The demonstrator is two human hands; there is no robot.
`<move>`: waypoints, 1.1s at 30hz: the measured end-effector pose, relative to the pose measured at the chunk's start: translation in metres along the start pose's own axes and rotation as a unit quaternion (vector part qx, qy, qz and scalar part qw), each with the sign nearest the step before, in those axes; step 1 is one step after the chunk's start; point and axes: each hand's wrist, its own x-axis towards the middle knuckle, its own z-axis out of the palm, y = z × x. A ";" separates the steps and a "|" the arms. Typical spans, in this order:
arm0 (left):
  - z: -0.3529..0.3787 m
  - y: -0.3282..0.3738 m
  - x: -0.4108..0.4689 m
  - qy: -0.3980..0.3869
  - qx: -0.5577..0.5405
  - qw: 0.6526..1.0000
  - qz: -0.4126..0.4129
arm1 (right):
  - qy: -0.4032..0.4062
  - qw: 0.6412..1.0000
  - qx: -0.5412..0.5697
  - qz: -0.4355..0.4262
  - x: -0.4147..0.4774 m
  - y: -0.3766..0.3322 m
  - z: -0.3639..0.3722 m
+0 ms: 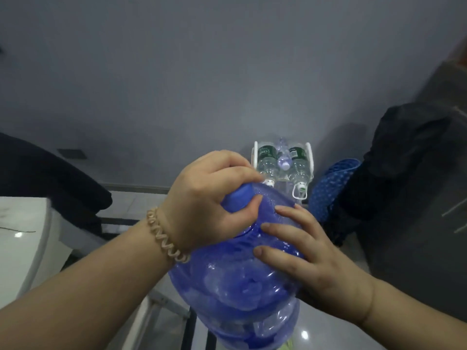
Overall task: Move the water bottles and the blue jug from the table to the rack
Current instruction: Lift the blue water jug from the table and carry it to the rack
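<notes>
Both hands are on the blue jug [240,286]. It's up in the air, clear of the white desk [20,236] at the left, and tipped so its neck points ahead toward the wall. The left hand [207,198] is wrapped round the neck, fingers curled under the blue cap [240,198]. The right hand [310,253] lies spread on the jug's shoulder, fingers straight and pressing, steadying rather than gripping.

Up ahead, low against the wall, the white rack [310,157] already holds the water bottles [267,160]. They lie caps toward us, two side by side with what looks like a third between them. So the bottles look done, and this reads as the last leg: carrying the jug.

The next move calls for bringing the jug to the rack and finding it a spot. The bottles fill the tier in view, so where it fits I can't tell. The jug is bulky and dented, so keeping both hands on it seems wise.
</notes>
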 end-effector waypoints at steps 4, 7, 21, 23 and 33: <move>0.021 -0.043 0.022 0.013 0.031 0.999 -0.037 | -0.005 0.999 0.032 -0.032 0.025 0.066 0.023; 0.033 -0.078 0.038 0.017 0.066 0.996 -0.063 | -0.021 0.997 0.043 -0.065 0.047 0.115 0.039; 0.067 -0.268 0.093 -0.010 0.079 0.994 -0.076 | -0.017 0.993 0.094 -0.068 0.146 0.262 0.144; 0.070 -0.294 0.102 -0.018 0.081 0.994 -0.075 | -0.010 0.994 0.083 -0.064 0.160 0.280 0.160; 0.099 -0.393 0.148 -0.007 0.129 0.988 -0.085 | 0.001 0.992 0.088 -0.088 0.218 0.386 0.210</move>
